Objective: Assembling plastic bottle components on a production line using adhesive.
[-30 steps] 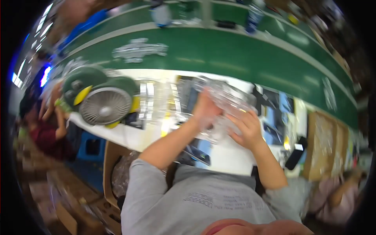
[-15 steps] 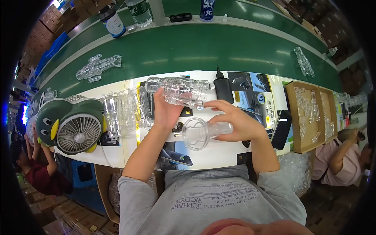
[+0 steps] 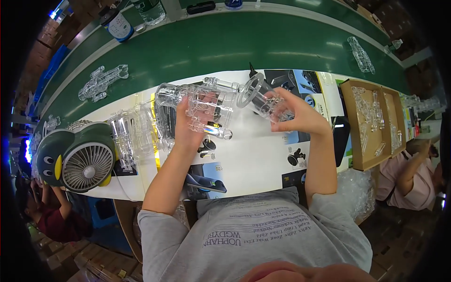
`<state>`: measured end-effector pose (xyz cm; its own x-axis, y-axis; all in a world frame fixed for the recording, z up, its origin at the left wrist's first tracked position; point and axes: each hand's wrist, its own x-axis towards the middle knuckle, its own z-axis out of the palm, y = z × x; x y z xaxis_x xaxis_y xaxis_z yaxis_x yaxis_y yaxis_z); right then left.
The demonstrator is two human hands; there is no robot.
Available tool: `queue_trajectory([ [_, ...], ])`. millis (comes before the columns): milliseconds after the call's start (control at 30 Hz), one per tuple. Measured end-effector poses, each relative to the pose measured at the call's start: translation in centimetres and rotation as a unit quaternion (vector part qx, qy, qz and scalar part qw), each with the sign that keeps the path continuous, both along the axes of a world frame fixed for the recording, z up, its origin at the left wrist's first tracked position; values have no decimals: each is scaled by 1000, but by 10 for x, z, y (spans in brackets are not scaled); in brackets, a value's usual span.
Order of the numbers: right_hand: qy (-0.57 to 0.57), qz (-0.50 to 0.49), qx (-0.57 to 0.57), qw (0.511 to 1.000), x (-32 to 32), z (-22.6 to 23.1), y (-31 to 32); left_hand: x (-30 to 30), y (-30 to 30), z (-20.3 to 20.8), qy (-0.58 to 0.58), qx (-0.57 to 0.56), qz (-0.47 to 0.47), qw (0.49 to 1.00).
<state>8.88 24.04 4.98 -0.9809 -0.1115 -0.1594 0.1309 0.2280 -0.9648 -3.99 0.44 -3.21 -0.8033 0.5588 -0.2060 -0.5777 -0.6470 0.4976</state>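
Note:
My left hand [image 3: 188,123] is closed round a clear, glass-like body with side tubes [image 3: 211,105], held tilted above the paper-covered table. In my right hand [image 3: 303,113] is a clear piece with a wide round rim [image 3: 253,90], its narrower part between the fingers. That rim faces the right end of the tubed body; I cannot tell whether the two touch. Behind them a black bottle with a pointed nozzle [image 3: 252,69] is mostly hidden. Left of my left hand, several clear tubed bodies [image 3: 134,136] stand close together.
A green penguin-shaped fan [image 3: 75,155] stands at the left. On the right are a cardboard tray [image 3: 371,162] of small clear parts and a dark phone-like object [image 3: 340,141]. More clear pieces [image 3: 103,83] lie on the green surface [image 3: 188,51]. People sit at both sides.
My right hand has lifted and turned the rimmed piece, bringing its rim up toward the tubed body. My left hand has rotated the tubed body slightly. The whole view has shifted a little.

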Motion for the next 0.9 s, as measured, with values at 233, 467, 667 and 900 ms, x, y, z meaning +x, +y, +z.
queue_trajectory([
  [233,-20,-5,73,997,2,-9,15,10,0,15,38,-12,-2,999],
  [467,-51,9,137,989,-5,-8,-4,5,0,6,15,0,-18,1000],
  [667,-50,11,166,985,-7,-19,-8,0,2,-2,13,-7,-29,999],
  [900,-35,-5,180,983,-10,-23,-14,1,3,-5,4,-8,-29,1000],
])
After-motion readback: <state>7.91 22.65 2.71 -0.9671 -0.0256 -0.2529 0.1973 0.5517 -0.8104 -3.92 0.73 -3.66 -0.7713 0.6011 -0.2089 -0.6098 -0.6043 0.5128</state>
